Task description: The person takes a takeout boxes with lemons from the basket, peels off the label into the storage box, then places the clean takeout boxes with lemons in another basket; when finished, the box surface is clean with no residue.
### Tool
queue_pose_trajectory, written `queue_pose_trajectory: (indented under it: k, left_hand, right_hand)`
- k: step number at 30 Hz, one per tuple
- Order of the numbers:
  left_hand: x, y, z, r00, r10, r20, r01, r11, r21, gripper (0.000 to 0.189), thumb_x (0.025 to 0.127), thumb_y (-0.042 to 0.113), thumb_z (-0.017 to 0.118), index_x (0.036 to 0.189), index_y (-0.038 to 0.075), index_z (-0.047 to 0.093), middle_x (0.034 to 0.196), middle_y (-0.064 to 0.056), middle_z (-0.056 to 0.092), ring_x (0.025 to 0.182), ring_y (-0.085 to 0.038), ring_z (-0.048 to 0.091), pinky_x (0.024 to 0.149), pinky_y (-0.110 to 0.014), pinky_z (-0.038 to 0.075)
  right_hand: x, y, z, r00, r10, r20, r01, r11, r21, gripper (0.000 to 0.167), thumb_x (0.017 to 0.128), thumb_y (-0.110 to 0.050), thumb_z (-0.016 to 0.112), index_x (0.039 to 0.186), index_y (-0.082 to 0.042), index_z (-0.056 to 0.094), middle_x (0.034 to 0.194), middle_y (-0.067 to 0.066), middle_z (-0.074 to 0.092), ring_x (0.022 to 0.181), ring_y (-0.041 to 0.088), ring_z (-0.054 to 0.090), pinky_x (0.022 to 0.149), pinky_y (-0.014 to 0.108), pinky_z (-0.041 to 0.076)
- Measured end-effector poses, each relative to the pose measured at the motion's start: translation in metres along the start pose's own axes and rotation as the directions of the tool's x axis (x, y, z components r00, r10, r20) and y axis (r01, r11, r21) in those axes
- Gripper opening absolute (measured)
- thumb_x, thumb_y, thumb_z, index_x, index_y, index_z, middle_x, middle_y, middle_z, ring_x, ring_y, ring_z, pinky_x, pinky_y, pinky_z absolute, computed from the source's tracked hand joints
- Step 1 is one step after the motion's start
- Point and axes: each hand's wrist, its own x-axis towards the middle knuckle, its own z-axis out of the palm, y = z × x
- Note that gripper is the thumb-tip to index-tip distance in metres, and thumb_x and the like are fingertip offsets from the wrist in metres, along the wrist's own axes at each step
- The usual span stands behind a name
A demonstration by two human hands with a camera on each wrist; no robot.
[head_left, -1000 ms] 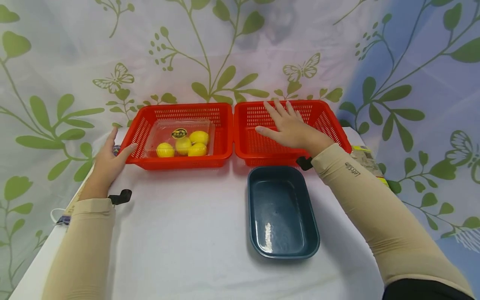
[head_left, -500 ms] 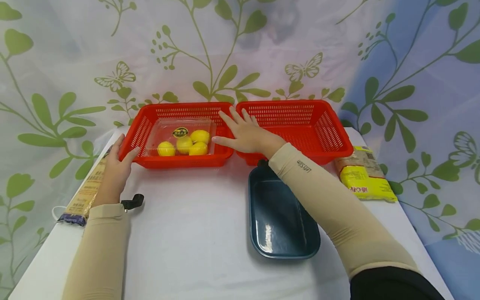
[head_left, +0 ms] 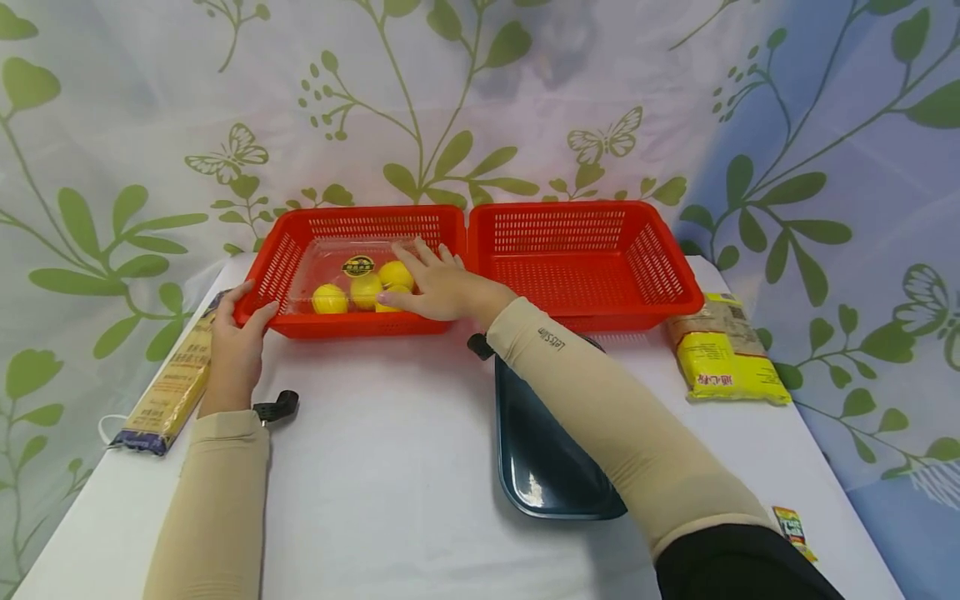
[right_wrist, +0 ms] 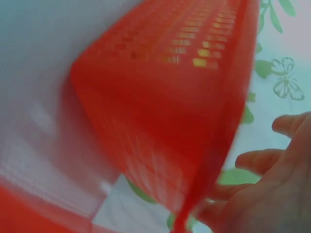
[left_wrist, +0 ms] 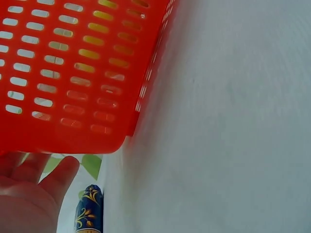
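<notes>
A red slotted basket [head_left: 352,327] at the left holds a clear plastic box [head_left: 303,279] with a dark label and several yellow lemons [head_left: 330,298] inside. At the basket's front left corner, my left hand [head_left: 238,337] touches the rim with its fingers loosely spread; the left wrist view shows fingertips right at that rim. My right hand [head_left: 442,287] reaches over the basket's right part with fingers extended, overlapping the box and hiding some lemons. In the right wrist view the right fingers [right_wrist: 260,160] are spread beside the basket's rim, holding nothing.
A second red basket [head_left: 585,321] stands right beside the first. In front of it lies a dark blue dish [head_left: 540,450], partly under my right forearm. A yellow bag [head_left: 727,354], a long yellow packet [head_left: 168,383] and a small sachet [head_left: 793,533] lie near the table's sides.
My right hand has swept left from over the right basket to over the left one. My left hand has shifted slightly right against the basket's corner. The sachet has come into view.
</notes>
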Motion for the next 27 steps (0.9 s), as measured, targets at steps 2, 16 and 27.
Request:
queue_pose_trajectory:
  k: [2,16,27]
  left_hand:
    - [0.001,-0.001,0.002,1.000,0.006,-0.013,-0.006,0.999,-0.040,0.063,0.104,0.014,0.069,0.160,0.022,0.043,0.167,-0.007,0.026,0.148,-0.023,0.033,0.111,-0.027,0.039]
    - [0.003,-0.009,0.006,0.998,0.042,-0.052,-0.054,0.966,-0.253,0.055,0.102,0.001,0.066,0.153,0.015,0.048,0.165,-0.006,0.030,0.147,-0.024,0.036,0.106,-0.028,0.045]
    - [0.002,-0.010,0.010,0.997,0.050,-0.057,-0.064,0.957,-0.284,0.056,0.102,0.003,0.069,0.152,0.016,0.048,0.164,-0.003,0.030,0.147,-0.025,0.035,0.108,-0.034,0.045]
  right_hand:
    - [0.004,-0.001,0.004,1.000,0.002,-0.003,-0.002,1.000,0.011,0.104,0.095,-0.084,0.039,0.171,-0.025,0.002,0.175,0.014,-0.002,0.155,0.050,0.005,0.124,0.062,0.006]
    - [0.025,-0.017,0.027,0.991,0.134,0.001,-0.134,0.988,0.074,0.097,0.099,-0.071,0.053,0.171,-0.021,0.012,0.174,0.018,-0.007,0.155,0.047,0.016,0.119,0.061,0.028]
    - [0.040,-0.013,0.025,0.977,0.212,0.007,-0.212,0.974,0.076,0.091,0.101,-0.058,0.063,0.166,-0.007,0.025,0.166,0.025,0.029,0.151,0.053,0.020,0.112,0.058,0.041]
